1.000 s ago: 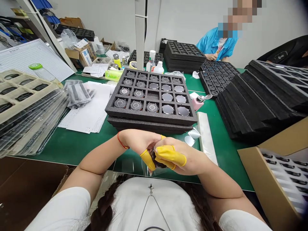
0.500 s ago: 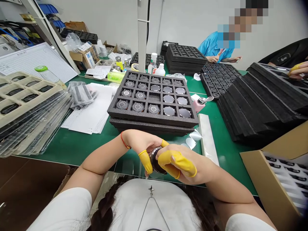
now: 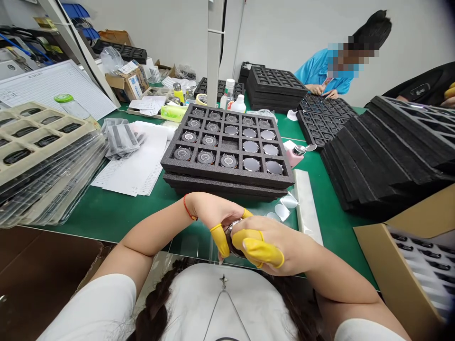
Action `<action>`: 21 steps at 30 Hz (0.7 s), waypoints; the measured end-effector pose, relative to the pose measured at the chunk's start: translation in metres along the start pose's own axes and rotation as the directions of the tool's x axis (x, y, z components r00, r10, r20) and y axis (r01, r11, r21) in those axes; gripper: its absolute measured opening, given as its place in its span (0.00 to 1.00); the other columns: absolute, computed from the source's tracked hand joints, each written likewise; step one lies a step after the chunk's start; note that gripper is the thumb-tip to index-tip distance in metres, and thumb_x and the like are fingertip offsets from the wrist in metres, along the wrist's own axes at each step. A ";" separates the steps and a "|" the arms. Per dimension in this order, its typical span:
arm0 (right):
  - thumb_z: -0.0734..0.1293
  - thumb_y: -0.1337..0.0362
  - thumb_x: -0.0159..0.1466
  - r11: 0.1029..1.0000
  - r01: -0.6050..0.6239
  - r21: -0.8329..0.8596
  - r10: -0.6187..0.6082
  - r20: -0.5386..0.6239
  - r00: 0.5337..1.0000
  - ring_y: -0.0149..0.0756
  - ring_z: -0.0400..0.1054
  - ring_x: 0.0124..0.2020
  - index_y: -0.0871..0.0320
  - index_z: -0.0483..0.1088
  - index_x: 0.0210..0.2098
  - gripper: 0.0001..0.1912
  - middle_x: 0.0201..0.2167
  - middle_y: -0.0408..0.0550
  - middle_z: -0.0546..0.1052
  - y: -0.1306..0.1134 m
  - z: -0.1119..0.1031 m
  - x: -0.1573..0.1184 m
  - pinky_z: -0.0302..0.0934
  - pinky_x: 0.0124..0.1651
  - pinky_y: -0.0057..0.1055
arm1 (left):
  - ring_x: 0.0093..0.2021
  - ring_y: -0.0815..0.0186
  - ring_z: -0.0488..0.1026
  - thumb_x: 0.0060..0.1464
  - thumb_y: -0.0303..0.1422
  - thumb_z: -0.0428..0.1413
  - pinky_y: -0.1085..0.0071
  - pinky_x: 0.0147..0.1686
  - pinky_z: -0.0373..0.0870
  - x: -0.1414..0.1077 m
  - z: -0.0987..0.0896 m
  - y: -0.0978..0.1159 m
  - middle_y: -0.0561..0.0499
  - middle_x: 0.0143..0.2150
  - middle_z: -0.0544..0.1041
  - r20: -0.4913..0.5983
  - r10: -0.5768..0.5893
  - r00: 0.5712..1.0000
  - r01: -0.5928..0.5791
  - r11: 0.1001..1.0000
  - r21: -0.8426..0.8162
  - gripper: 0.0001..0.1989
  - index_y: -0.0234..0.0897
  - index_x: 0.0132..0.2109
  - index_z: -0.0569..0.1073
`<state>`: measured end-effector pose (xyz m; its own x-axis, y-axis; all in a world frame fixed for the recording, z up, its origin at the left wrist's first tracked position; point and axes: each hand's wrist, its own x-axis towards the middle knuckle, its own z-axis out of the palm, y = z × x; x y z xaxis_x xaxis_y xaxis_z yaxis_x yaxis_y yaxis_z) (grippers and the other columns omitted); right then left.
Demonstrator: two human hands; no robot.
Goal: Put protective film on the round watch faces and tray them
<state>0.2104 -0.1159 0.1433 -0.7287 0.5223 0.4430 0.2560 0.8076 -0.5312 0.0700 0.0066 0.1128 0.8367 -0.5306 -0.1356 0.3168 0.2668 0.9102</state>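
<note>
Yellow-sheathed fingers grip a round, black, metal-rimmed watch: left hand at nine o'clock, right hand at three.

Just ahead of the hands, a stack of black foam trays blocks the straight way forward. Left of it, open green worktop runs as far as white papers and a leaning pile of clear trays. To the right, round films and a long white strip lie in the way; past them, a green lane leads back between a pink bottle and a tall black stack. An open cardboard box bars the near right corner.
</note>
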 end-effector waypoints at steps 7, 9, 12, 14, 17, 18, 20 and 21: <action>0.57 0.71 0.65 0.988 0.047 -0.144 -0.032 0.100 0.994 0.31 0.66 0.37 0.56 0.63 0.34 0.06 0.30 0.47 0.72 0.002 0.013 -0.006 0.64 0.43 0.27 | 0.35 0.55 0.78 0.13 0.35 0.76 0.67 0.32 0.78 0.010 0.007 -0.003 0.50 0.36 0.80 0.024 0.021 0.999 -0.022 0.999 0.031 0.37 0.34 0.39 0.76; 0.59 0.71 0.65 0.985 0.090 -0.147 -0.073 0.117 0.990 0.32 0.67 0.37 0.57 0.65 0.34 0.06 0.30 0.46 0.72 0.001 0.014 -0.005 0.63 0.45 0.29 | 0.34 0.56 0.78 0.15 0.35 0.76 0.68 0.32 0.78 0.008 0.011 -0.005 0.50 0.33 0.79 0.010 0.036 0.999 -0.037 0.999 0.031 0.33 0.33 0.36 0.76; 0.58 0.72 0.66 0.983 0.103 -0.150 -0.079 0.157 0.984 0.34 0.66 0.39 0.58 0.67 0.41 0.09 0.32 0.47 0.74 -0.004 0.011 0.001 0.62 0.48 0.32 | 0.31 0.58 0.78 0.19 0.34 0.75 0.69 0.31 0.78 0.000 0.017 -0.013 0.53 0.31 0.78 -0.092 0.081 0.992 -0.080 0.997 0.017 0.35 0.33 0.40 0.76; 0.57 0.72 0.68 0.983 0.083 -0.165 -0.057 0.160 0.985 0.35 0.66 0.40 0.58 0.66 0.46 0.11 0.36 0.48 0.75 -0.009 0.009 0.007 0.62 0.47 0.33 | 0.30 0.60 0.78 0.21 0.33 0.75 0.69 0.30 0.78 -0.010 0.021 -0.021 0.54 0.32 0.77 -0.174 0.080 0.982 -0.084 0.996 -0.015 0.39 0.34 0.47 0.73; 0.56 0.72 0.69 0.984 0.066 -0.166 -0.052 0.091 0.994 0.36 0.65 0.42 0.57 0.64 0.50 0.13 0.38 0.48 0.76 -0.011 0.009 0.009 0.62 0.46 0.33 | 0.31 0.61 0.79 0.24 0.30 0.75 0.68 0.32 0.79 -0.031 0.033 -0.027 0.52 0.36 0.77 -0.298 0.036 0.954 -0.063 0.995 -0.080 0.40 0.36 0.50 0.71; 0.57 0.72 0.69 0.988 0.037 -0.147 -0.035 0.010 0.999 0.36 0.65 0.43 0.55 0.64 0.51 0.13 0.37 0.47 0.75 -0.008 0.010 0.007 0.62 0.46 0.33 | 0.32 0.61 0.79 0.25 0.28 0.74 0.68 0.32 0.79 -0.040 0.040 -0.027 0.51 0.37 0.77 -0.355 0.028 0.934 -0.064 0.994 -0.090 0.39 0.36 0.49 0.70; 0.59 0.71 0.67 0.991 -0.120 -0.057 0.102 -0.259 0.960 0.35 0.66 0.42 0.52 0.60 0.54 0.17 0.37 0.46 0.73 0.004 0.013 0.000 0.63 0.47 0.35 | 0.33 0.61 0.79 0.28 0.25 0.73 0.69 0.32 0.79 -0.061 0.059 -0.023 0.50 0.40 0.77 -0.472 0.047 0.880 -0.099 0.991 -0.086 0.36 0.38 0.48 0.70; 0.60 0.70 0.66 0.973 -0.230 0.014 0.217 -0.390 0.895 0.35 0.66 0.41 0.50 0.57 0.57 0.21 0.36 0.45 0.73 0.014 0.017 -0.005 0.63 0.46 0.35 | 0.34 0.62 0.79 0.30 0.25 0.72 0.70 0.32 0.79 -0.073 0.070 -0.019 0.50 0.41 0.77 -0.524 0.074 0.848 -0.139 0.987 -0.084 0.35 0.39 0.48 0.70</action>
<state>0.2071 -0.1121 0.1218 -0.3492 0.7491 0.5630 0.4078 0.6624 -0.6284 -0.0287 -0.0164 0.1327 0.9676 -0.0088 -0.2524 0.2343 0.4046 0.8840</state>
